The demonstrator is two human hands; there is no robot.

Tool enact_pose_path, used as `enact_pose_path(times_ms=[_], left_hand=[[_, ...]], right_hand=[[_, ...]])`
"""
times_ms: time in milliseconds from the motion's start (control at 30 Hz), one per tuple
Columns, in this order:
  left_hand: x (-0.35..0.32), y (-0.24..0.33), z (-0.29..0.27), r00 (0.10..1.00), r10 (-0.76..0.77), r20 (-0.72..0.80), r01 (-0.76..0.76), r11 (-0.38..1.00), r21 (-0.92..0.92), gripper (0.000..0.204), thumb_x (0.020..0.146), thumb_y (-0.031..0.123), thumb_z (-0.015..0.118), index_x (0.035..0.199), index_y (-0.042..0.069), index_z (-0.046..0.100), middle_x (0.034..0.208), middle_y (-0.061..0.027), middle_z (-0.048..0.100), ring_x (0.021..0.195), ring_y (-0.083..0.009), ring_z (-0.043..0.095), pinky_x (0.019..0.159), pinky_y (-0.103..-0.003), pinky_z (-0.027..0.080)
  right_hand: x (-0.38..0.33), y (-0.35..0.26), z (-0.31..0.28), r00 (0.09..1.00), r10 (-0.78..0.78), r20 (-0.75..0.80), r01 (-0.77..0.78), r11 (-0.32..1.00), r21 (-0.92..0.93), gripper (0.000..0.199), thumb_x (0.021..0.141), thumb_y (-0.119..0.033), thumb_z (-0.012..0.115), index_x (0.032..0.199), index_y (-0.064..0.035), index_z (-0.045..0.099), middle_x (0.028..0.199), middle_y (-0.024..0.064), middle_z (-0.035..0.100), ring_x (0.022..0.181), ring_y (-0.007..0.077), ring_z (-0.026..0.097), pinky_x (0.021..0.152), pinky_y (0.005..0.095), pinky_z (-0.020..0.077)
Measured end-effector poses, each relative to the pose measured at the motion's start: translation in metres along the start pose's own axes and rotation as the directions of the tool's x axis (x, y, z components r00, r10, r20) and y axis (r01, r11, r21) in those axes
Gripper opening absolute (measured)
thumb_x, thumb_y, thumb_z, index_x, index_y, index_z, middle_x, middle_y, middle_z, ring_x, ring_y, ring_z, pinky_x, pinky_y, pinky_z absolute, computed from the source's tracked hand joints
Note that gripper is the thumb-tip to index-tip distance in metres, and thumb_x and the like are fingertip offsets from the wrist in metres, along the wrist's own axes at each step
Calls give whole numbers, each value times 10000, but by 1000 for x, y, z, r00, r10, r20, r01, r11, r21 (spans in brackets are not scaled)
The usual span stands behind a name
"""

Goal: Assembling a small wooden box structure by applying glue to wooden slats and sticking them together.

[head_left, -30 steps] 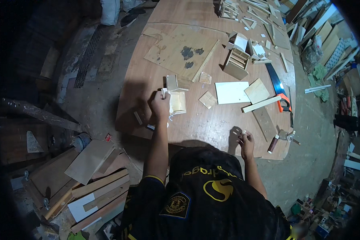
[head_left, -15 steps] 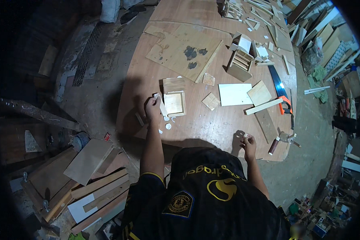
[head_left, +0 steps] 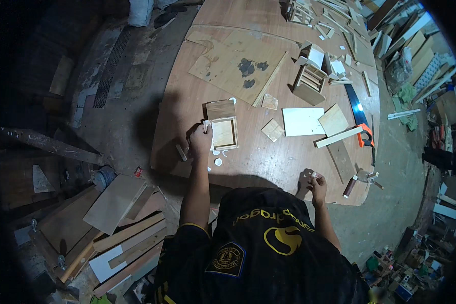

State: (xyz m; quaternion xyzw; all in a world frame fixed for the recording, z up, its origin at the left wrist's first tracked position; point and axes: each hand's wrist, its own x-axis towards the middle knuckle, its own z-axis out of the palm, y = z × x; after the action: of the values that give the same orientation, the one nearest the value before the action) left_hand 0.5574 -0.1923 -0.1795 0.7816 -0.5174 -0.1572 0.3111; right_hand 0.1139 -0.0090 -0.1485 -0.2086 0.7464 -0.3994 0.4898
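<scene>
L hand (head_left: 200, 140) moved twd box (head_left: 223, 134), grip pinching strip (head_left: 206, 124); R hand (head_left: 318, 187) pinching wht bit (head_left: 314, 175).

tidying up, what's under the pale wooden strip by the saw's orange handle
A tan rectangular wooden board and long brown plank show on opposite sides; what's beneath the strip is covered.

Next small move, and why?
Probably ease the strip flush to the left side of the box: the left hand holds it by that edge, while the right hand, farther off, pinches a pale piece.
</scene>
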Motion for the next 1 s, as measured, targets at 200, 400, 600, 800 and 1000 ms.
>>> enact_pose_path(times_ms=[200,400,600,800,1000], left_hand=[[-1,4,-2,999,5,40,-6,1000,21,275,830,283,642,753,20,663,714,-192,635,654,-374,619,589,-439,480],[-2,16,-19,989,12,148,7,992,-126,265,851,255,654,898,-2,701,751,-195,660,649,-323,649,585,-393,484],[-3,14,-27,984,42,175,-18,991,-135,253,857,229,665,898,-19,696,735,-193,664,611,-283,648,583,-361,481],[-6,13,-16,986,25,164,4,984,-176,245,849,231,666,842,-13,687,713,-195,645,579,-298,620,566,-363,468],[-3,2,-11,976,-18,217,33,997,-67,276,859,242,668,905,-29,690,800,-185,685,685,-259,677,638,-323,495]], right_hand=[[4,2,1,1000,-2,-11,2,1000,-24,188,934,-146,572,1106,-70,552,944,35,624,797,112,604,638,256,506],[10,8,-2,999,-54,-9,52,991,-126,221,932,-152,583,1128,-56,554,954,53,626,802,121,614,629,255,504],[11,-5,26,993,-61,101,85,962,-259,286,916,-156,607,1169,-37,547,991,83,627,815,148,627,622,258,510],[21,-7,41,979,-84,185,138,943,-301,301,900,-103,601,1189,-47,538,1005,75,621,834,149,631,626,257,513],[28,1,41,974,-87,208,153,932,-328,310,896,-98,605,1194,-51,533,1013,57,612,857,139,625,640,258,499]])
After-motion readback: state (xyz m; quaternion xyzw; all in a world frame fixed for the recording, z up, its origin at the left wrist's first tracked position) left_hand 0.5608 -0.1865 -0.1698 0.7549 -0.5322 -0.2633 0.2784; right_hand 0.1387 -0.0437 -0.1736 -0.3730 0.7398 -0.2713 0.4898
